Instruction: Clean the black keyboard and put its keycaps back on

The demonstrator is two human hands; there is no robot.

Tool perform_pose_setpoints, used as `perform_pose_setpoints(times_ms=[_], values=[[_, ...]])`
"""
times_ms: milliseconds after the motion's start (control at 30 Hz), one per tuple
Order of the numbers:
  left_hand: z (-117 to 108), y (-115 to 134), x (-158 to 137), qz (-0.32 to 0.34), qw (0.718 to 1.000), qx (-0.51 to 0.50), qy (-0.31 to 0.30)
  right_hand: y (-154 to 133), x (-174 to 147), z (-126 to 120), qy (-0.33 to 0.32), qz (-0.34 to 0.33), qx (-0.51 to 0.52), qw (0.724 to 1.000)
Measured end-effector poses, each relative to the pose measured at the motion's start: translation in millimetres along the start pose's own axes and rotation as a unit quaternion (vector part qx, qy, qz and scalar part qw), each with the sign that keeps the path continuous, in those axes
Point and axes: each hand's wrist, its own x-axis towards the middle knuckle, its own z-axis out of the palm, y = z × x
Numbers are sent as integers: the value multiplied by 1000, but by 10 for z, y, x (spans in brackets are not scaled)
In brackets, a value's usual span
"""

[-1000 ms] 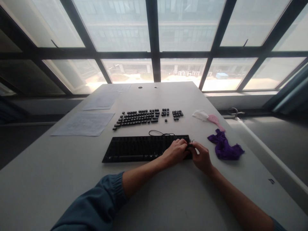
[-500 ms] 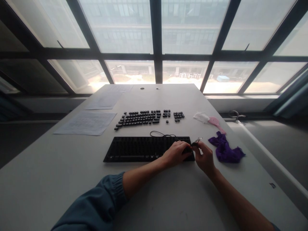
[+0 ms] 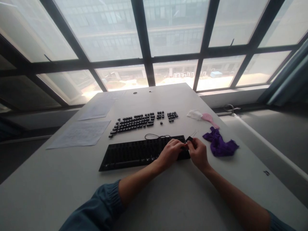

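A black keyboard (image 3: 134, 155) with most of its keycaps off lies in front of me, a few caps still along its lower row. My right hand (image 3: 199, 154) pinches a wire keycap puller (image 3: 189, 139) by its black part above the keyboard's right end, with the thin wires pointing up and away. Over the number-pad area, my left hand (image 3: 171, 150) has its fingers closed against the right fingertips; what they grip is hidden. Behind the keyboard, removed black keycaps (image 3: 134, 123) stand in rows on the white table (image 3: 154, 195).
A coiled cable (image 3: 154, 135) lies behind the keyboard. To the right are a purple cloth (image 3: 222, 145), a pink brush (image 3: 209, 118) and a white crumpled piece (image 3: 194, 114). Printed sheets (image 3: 80, 134) cover part of the left side. Windows stand beyond the far edge.
My view has tilted, so the table and keyboard appear slanted. Both hands stay together at the keyboard's right end, and the puller has turned slightly in my right fingers.
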Motion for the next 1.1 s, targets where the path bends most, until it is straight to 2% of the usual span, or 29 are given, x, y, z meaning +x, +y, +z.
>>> perform_pose_setpoints(times_ms=[233, 333, 467, 600, 733, 933, 1000, 1100], values=[[-50, 80, 28, -53, 995, -81, 12, -27, 1, -11, -20, -66, -41, 997], [-61, 108, 58, -64, 992, -102, 28, -51, 21, -28, -24, -30, 2, 999], [-132, 144, 133, -57, 994, -88, 14, -54, 46, -32, -15, 30, 83, 996], [-208, 160, 187, -53, 995, -81, -19, -55, 44, -28, 4, 18, 77, 997], [-230, 134, 192, -32, 996, -81, -24, -87, 22, -32, 7, -6, 77, 997], [-201, 107, 139, 19, 997, -54, -54, -80, 39, -32, 19, 12, 99, 995], [-191, 137, 115, 16, 998, -50, -43, -60, 58, -30, 19, 27, 114, 993], [-216, 163, 143, -17, 998, -61, 25, -27, 79, -25, 30, 44, 126, 991]])
